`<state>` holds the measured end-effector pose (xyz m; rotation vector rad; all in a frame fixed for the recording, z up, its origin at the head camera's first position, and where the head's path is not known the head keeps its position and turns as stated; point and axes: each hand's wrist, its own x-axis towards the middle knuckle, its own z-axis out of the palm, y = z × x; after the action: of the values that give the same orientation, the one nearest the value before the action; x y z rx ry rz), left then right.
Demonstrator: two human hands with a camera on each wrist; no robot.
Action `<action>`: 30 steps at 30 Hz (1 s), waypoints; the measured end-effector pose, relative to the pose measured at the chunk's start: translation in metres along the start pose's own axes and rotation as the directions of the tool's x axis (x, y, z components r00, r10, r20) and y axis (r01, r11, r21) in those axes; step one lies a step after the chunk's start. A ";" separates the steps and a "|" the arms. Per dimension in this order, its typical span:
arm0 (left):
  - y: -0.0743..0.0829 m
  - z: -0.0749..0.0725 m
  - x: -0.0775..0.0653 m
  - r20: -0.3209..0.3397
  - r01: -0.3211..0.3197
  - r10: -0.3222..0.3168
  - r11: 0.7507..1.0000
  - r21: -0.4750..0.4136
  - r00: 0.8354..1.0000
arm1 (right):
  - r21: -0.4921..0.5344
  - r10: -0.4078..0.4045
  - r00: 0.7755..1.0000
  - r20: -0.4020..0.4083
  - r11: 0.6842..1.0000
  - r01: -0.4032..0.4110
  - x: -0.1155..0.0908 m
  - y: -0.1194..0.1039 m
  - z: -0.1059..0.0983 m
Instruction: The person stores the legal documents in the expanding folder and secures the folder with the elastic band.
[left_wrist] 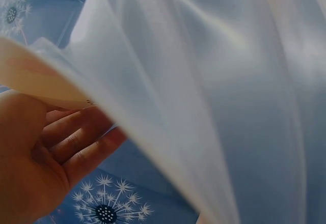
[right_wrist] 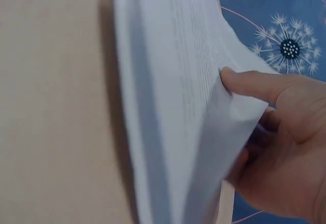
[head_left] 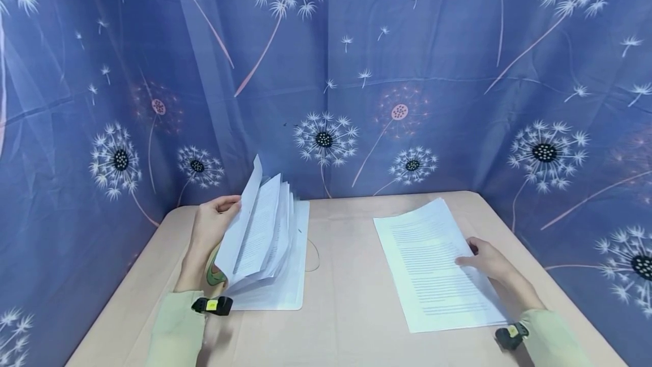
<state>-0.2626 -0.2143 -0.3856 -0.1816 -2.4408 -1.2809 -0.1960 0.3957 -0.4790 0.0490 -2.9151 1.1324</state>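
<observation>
On the left of the table, a folder (head_left: 304,254) with clear plastic sleeves (left_wrist: 244,96) stands partly fanned open. Printed pages (head_left: 261,231) show among its raised leaves. My left hand (head_left: 214,222) holds the raised cover and leaves at their left edge; in the left wrist view its fingers (left_wrist: 84,145) lie along the cover's outer side, the thumb hidden. A green and yellow patch of the cover (head_left: 215,271) shows near the wrist. At the right, my right hand (head_left: 491,259) pinches the right edge of a stack of printed sheets (head_left: 433,271), thumb on top, fingers beneath, bending that edge up.
Both the folder and the sheets are over a pale cloth-covered table (head_left: 351,287). A thin loop of cord (head_left: 318,256) lies beside the folder's right edge. Blue dandelion-print curtains (head_left: 356,72) rise behind and along both sides of the table.
</observation>
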 end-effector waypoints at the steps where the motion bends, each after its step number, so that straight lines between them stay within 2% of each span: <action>1: 0.000 0.000 0.000 0.001 -0.002 0.002 1.000 0.001 1.000 | 0.027 -0.007 1.000 -0.002 1.000 0.007 -0.001 0.000 0.000; 5: 0.000 0.000 0.000 0.003 -0.005 0.005 1.000 0.003 1.000 | 0.132 -0.024 0.999 0.045 0.991 0.018 -0.003 0.000 -0.001; 9: 0.000 0.000 0.001 0.004 -0.002 0.002 1.000 0.001 1.000 | 0.176 -0.023 0.996 0.085 0.984 0.008 -0.003 -0.001 -0.002; 17: -0.002 0.000 0.002 0.009 -0.005 0.005 1.000 -0.006 1.000 | 0.267 -0.083 0.994 0.071 0.962 0.061 -0.002 -0.007 -0.004; 30: -0.001 -0.001 0.002 0.014 -0.006 0.005 1.000 0.009 1.000 | 0.428 -0.116 0.990 0.084 0.901 0.069 -0.003 -0.016 -0.006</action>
<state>-0.2644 -0.2155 -0.3853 -0.1949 -2.4557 -1.2696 -0.1924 0.3883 -0.4637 0.2573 -2.6523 1.7733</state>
